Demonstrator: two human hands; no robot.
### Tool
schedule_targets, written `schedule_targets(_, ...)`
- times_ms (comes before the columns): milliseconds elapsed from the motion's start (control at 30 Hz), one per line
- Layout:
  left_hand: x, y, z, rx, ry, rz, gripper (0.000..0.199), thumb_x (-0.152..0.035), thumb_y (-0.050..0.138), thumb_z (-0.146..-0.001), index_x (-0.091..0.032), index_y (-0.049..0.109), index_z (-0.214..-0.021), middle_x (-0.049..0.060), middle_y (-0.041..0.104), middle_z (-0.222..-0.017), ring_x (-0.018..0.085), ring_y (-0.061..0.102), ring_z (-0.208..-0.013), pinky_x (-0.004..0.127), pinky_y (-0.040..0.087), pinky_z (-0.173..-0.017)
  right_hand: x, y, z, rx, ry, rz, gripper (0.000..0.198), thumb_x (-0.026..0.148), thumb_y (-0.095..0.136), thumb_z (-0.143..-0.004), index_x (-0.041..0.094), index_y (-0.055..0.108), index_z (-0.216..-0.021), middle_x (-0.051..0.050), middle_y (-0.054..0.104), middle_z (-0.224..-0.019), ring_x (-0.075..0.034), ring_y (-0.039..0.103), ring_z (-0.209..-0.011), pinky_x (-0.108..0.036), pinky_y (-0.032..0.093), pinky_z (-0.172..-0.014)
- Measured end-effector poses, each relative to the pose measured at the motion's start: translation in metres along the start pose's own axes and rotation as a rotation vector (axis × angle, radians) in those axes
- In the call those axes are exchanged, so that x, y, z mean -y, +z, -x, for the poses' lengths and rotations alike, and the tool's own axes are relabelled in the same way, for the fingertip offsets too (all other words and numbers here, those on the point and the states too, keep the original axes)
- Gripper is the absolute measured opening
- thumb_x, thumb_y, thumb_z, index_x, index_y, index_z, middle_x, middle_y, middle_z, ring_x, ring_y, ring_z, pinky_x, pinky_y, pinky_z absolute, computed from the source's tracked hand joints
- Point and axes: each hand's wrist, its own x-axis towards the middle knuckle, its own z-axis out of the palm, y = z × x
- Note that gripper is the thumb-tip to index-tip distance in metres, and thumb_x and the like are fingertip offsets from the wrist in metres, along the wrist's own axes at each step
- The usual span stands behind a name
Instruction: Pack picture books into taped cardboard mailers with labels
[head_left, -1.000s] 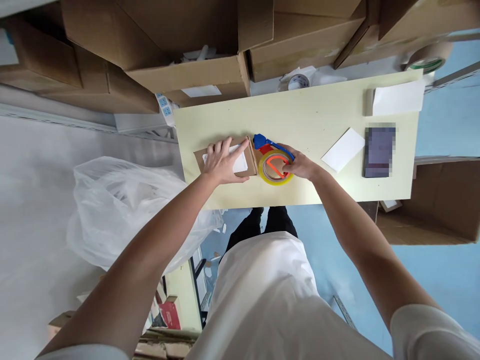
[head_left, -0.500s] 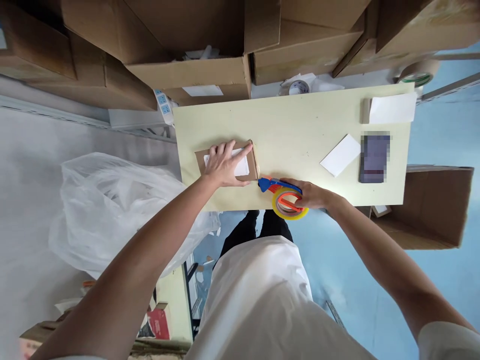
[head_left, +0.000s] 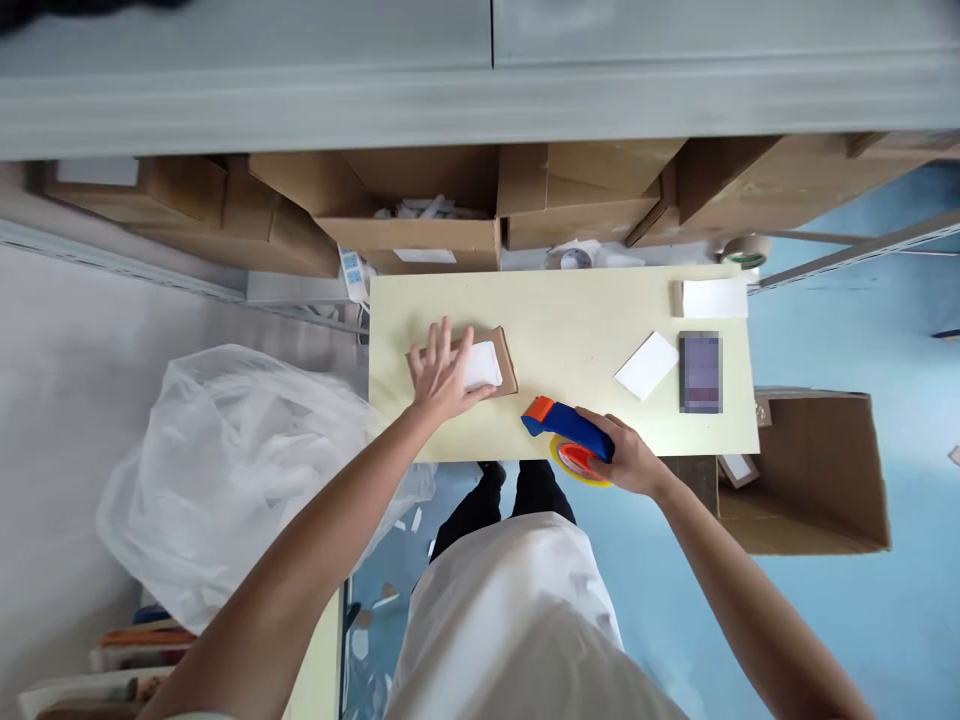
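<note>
A small brown cardboard box (head_left: 507, 358) lies on the pale yellow table, with a white label (head_left: 482, 366) on its top. My left hand (head_left: 441, 380) rests over the left part of this box, fingers spread and touching it. In my right hand (head_left: 626, 455) is a blue and orange tape dispenser (head_left: 574, 428), gripped by its body, with a yellow-edged tape roll (head_left: 559, 458) hanging below. Its orange and blue head points left, a short gap from the box's near right corner. Part of the box is hidden under my left hand.
On the table (head_left: 555, 300) lie a white card (head_left: 646, 366), a blurred phone-like object (head_left: 700, 372) and a white stack (head_left: 714, 298). Large cartons (head_left: 420, 235) line the back under a grey shelf (head_left: 450, 100). An open carton (head_left: 817, 470) stands right, a plastic bag (head_left: 240, 470) left.
The dispenser has moved away from the box's corner and turned, so its blue side shows more. My left hand's fingers are more spread on the box. The camera view has shifted, showing the shelf.
</note>
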Motion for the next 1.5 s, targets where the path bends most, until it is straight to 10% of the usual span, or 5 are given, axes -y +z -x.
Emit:
schedule_targets(433, 0.004, 0.007, 0.011, 0.092, -0.119, 0.124, 0.087, -0.056, 0.061, -0.072, -0.027, 0.025, -0.146, 0.015, 0.019, -0.154, 0.043, 0.009, -0.140, 0.068, 0.017, -0.102, 0.008, 0.007, 0.029, -0.302, -0.160, -0.219, 0.085, 0.006, 0.049, -0.063, 0.025, 0.029, -0.143, -0.008, 0.054, -0.107, -0.021, 0.057, -0.087, -0.038, 0.050, -0.078)
schedule_targets(800, -0.005, 0.014, 0.026, -0.103, -0.210, 0.125, 0.076, -0.051, 0.053, -0.079, -0.016, 0.032, -0.143, 0.018, 0.017, -0.154, 0.037, 0.013, -0.141, 0.063, 0.014, -0.107, 0.103, -0.122, 0.040, -0.526, -0.585, 0.203, 0.050, 0.023, 0.052, -0.087, 0.026, 0.041, -0.136, -0.011, 0.056, -0.124, -0.025, 0.053, -0.116, -0.040, 0.048, -0.093)
schedule_targets(1033, 0.013, 0.036, 0.053, -0.201, -0.624, 0.451, 0.089, -0.049, 0.051, -0.080, 0.005, 0.016, -0.142, 0.032, 0.029, -0.145, 0.035, 0.032, -0.136, 0.045, 0.038, -0.101, 0.193, -0.227, -0.062, -0.853, -0.698, 0.507, 0.038, 0.019, 0.046, -0.087, 0.017, 0.053, -0.125, -0.014, 0.061, -0.120, -0.029, 0.054, -0.114, -0.047, 0.044, -0.096)
schedule_targets(1200, 0.039, 0.054, 0.056, -0.017, -0.574, 0.774, 0.053, -0.043, 0.055, -0.078, -0.010, 0.050, -0.119, 0.015, 0.067, -0.109, 0.027, 0.064, -0.104, 0.031, 0.048, -0.085, 0.215, -0.263, -0.147, -0.831, -0.497, 0.689, 0.035, 0.011, 0.049, -0.082, 0.009, 0.060, -0.116, -0.017, 0.066, -0.108, -0.027, 0.058, -0.104, -0.044, 0.042, -0.095)
schedule_targets(1500, 0.041, 0.047, 0.067, -0.035, -0.466, 0.930, 0.047, -0.035, 0.062, -0.076, -0.014, 0.053, -0.117, 0.015, 0.066, -0.113, 0.027, 0.063, -0.105, 0.034, 0.050, -0.085, 0.185, -0.210, -0.118, -0.904, -0.603, 0.581, 0.065, 0.024, 0.050, -0.086, 0.014, 0.025, -0.145, -0.011, 0.018, -0.154, -0.029, 0.013, -0.142, -0.052, 0.013, -0.114)
